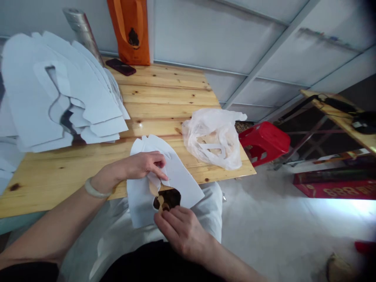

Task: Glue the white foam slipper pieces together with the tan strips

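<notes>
White paper cutout (179, 176) overhangs the tabletop (167, 98) edge, long axis pointing away; left hand (143, 166) pinches its far part, right hand (182, 231), nearer, apparently gripping its lower edge.

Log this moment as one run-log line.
left hand: pinching white cut-out sheet | right hand: on sheet's cut-out edge | nearby: crumpled translucent plastic bag on pale pine plank table

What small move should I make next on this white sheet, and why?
Probably draw the tan piece out of the opening with your right hand, while your left hand steadies the white sheet: the tan piece sits in the cut-out, and both hands are at its edges.
</notes>
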A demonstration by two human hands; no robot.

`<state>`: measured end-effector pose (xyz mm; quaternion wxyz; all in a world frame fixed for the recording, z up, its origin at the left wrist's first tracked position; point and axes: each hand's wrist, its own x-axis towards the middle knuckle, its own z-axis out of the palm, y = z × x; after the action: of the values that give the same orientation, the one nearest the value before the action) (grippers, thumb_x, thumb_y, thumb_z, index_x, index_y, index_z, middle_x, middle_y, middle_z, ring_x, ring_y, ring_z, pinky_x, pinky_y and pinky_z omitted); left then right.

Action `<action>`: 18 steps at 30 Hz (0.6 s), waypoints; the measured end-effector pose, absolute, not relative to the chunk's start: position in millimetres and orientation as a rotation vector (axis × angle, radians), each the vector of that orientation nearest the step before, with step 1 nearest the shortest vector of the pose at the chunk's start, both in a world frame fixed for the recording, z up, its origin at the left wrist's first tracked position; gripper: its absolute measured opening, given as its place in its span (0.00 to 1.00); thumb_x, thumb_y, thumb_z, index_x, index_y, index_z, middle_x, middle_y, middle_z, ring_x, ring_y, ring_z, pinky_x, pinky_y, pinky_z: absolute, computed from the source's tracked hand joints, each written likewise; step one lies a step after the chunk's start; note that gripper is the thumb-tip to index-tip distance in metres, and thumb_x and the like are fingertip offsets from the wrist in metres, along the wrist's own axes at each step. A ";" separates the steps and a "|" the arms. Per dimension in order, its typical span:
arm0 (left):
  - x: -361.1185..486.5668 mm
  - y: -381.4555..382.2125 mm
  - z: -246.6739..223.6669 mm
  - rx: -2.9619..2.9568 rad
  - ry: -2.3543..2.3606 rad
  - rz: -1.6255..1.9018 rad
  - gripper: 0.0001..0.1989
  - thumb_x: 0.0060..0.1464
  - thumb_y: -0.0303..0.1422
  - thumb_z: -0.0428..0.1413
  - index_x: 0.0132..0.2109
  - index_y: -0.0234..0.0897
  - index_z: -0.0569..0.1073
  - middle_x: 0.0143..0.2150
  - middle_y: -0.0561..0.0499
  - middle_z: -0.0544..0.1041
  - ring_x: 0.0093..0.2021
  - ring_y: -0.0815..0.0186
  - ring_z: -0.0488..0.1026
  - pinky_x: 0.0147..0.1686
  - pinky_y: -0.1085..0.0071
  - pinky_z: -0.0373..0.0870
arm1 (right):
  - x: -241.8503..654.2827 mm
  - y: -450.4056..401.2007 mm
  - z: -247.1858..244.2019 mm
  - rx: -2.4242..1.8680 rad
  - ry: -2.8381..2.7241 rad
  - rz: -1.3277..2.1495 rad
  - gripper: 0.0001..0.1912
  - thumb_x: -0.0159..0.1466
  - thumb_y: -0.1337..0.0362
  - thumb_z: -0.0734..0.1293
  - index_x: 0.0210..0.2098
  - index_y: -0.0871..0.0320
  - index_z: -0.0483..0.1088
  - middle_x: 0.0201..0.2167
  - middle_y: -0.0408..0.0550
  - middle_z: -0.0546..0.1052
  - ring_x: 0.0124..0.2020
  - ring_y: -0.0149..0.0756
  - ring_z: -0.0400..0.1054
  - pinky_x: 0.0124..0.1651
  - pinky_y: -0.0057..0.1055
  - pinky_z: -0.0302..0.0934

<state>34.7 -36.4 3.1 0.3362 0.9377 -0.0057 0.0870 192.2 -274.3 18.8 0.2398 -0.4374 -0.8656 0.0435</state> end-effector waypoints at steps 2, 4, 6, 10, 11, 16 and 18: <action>34.8 -36.8 9.1 2.432 -0.012 0.225 0.34 0.51 0.10 0.47 0.51 0.49 0.85 0.45 0.49 0.76 0.47 0.64 0.75 0.50 0.72 0.71 | 189.2 -277.9 15.9 -1.213 -2.333 0.233 0.11 0.77 0.69 0.56 0.52 0.64 0.69 0.28 0.43 0.75 0.25 0.34 0.65 0.27 0.34 0.58; 32.4 -38.2 17.7 2.417 0.000 0.227 0.34 0.52 0.11 0.46 0.53 0.46 0.83 0.47 0.48 0.78 0.49 0.64 0.76 0.51 0.71 0.73 | 187.2 -277.6 11.3 -1.295 -2.216 0.280 0.11 0.78 0.63 0.59 0.54 0.62 0.67 0.30 0.43 0.76 0.25 0.34 0.67 0.27 0.34 0.59; 25.9 -43.4 26.6 2.442 0.069 0.247 0.33 0.56 0.12 0.44 0.56 0.43 0.81 0.52 0.47 0.80 0.53 0.63 0.77 0.54 0.69 0.73 | 186.1 -272.5 6.2 -1.379 -2.061 0.272 0.12 0.77 0.57 0.62 0.53 0.60 0.67 0.33 0.44 0.77 0.29 0.35 0.70 0.30 0.33 0.61; 3.8 -70.4 30.2 2.527 0.410 0.381 0.24 0.64 0.19 0.47 0.59 0.42 0.76 0.58 0.47 0.78 0.59 0.61 0.75 0.60 0.64 0.72 | 184.4 -253.5 -2.8 -1.443 -1.940 0.117 0.08 0.75 0.58 0.64 0.45 0.57 0.68 0.36 0.48 0.77 0.35 0.40 0.71 0.38 0.36 0.62; -1.3 -79.4 26.6 2.517 0.509 0.430 0.20 0.65 0.21 0.48 0.58 0.42 0.75 0.58 0.47 0.78 0.59 0.61 0.75 0.60 0.63 0.73 | 183.5 -248.5 -5.1 -1.457 -1.948 0.063 0.06 0.75 0.61 0.64 0.45 0.57 0.69 0.36 0.49 0.76 0.35 0.41 0.70 0.38 0.37 0.61; -9.2 -116.4 -5.0 2.385 0.865 0.730 0.08 0.68 0.27 0.52 0.52 0.40 0.69 0.54 0.46 0.77 0.54 0.60 0.76 0.55 0.63 0.75 | 176.2 -229.2 -15.4 -1.491 -1.980 -0.130 0.09 0.74 0.65 0.63 0.52 0.59 0.70 0.34 0.49 0.75 0.34 0.44 0.64 0.38 0.40 0.56; -6.1 -123.1 -14.4 2.363 0.944 0.833 0.05 0.69 0.30 0.53 0.50 0.41 0.68 0.53 0.45 0.76 0.54 0.59 0.76 0.55 0.62 0.75 | 172.6 -224.2 -18.3 -1.483 -1.952 -0.160 0.08 0.74 0.64 0.63 0.51 0.58 0.70 0.34 0.49 0.75 0.33 0.43 0.64 0.38 0.40 0.56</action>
<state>-6.1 -123.1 -14.4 0.2301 0.8589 0.3432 0.3027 172.6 -224.2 -18.3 0.3358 -0.5687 -0.7483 -0.0615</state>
